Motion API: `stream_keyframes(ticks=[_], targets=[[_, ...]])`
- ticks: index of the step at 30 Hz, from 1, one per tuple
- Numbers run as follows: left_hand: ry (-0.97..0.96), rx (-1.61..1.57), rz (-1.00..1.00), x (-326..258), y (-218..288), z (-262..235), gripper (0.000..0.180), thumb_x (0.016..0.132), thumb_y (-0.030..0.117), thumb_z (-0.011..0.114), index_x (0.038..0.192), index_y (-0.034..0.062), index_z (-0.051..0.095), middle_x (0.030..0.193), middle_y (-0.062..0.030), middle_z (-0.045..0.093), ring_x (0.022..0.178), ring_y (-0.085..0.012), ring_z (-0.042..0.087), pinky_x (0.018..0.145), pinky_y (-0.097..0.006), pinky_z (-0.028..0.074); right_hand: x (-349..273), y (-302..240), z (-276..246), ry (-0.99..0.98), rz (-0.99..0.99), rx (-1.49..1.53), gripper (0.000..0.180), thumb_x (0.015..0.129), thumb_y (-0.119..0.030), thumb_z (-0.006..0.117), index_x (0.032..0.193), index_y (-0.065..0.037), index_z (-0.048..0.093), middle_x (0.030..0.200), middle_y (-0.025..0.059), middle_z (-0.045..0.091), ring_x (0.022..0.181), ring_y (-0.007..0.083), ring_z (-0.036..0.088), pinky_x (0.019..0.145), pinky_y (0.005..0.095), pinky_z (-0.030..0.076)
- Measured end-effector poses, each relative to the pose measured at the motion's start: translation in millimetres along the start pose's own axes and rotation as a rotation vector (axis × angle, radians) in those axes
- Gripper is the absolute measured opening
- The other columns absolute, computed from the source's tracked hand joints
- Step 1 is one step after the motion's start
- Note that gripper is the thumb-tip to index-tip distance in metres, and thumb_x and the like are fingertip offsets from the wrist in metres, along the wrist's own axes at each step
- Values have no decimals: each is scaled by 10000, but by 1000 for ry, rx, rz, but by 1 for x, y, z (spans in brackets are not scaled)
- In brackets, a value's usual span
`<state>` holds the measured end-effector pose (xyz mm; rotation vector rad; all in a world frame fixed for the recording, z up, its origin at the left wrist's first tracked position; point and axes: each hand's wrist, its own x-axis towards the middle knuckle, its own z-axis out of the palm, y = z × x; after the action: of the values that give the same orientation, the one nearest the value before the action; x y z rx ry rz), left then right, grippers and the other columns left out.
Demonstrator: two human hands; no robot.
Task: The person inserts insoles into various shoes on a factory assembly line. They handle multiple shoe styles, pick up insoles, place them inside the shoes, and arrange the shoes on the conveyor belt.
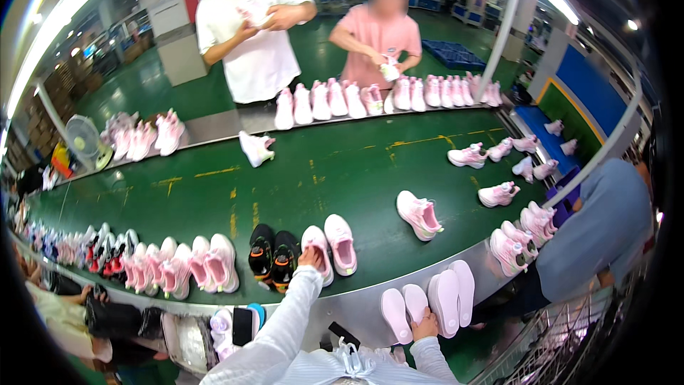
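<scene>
1. The left hand [311,257] reaches forward onto the green worktop [299,171], its grip resting on the heel of a pink shoe [318,244]; whether the fingers clench cannot be told.
2. That shoe's long axis points away from the person, black shoes [273,251] just left, another pink shoe [341,242] just right.
3. The right hand [425,325], nearer the body, touches white insoles [405,304] at the metal edge; its closure is unclear.
4. Open green belt lies beyond.

Your way across the green belt [320,171] is open mid-width; shoe rows [178,267] crowd its near edge, more shoes [370,96] its far edge.
</scene>
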<state>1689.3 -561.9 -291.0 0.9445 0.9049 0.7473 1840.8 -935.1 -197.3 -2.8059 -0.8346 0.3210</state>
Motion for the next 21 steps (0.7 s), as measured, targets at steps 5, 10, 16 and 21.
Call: stream_keyframes(ticks=[5,10,16,21], targets=[[173,-535,-117,4,19,11,350,805,294,447,1064,59,460,1084,-106,493,1049,-265,443,820,-392,384,4,2,-1,-135,33,50,734,649,-233,646,1235,-40,248,991,201,497,913,345,498,786,385,414],[481,-553,-222,-24,70,56,200,757,106,515,908,-22,548,839,-177,582,758,-257,590,635,-326,494,15,0,-23,-226,132,-18,813,646,-335,636,1276,-51,207,1065,186,483,958,327,477,815,382,390],[232,1091,284,-78,112,30,227,720,248,507,693,37,586,710,-176,577,668,-335,569,603,-379,455,14,-5,-38,43,-152,-141,615,670,-304,625,1198,-95,389,866,134,577,791,292,549,699,387,431],[810,900,502,-171,178,-112,155,664,79,546,573,47,424,534,-64,436,471,-167,395,455,-303,331,35,-60,-42,-213,-180,668,298,695,-269,616,877,-33,614,713,111,612,648,215,582,600,318,443]])
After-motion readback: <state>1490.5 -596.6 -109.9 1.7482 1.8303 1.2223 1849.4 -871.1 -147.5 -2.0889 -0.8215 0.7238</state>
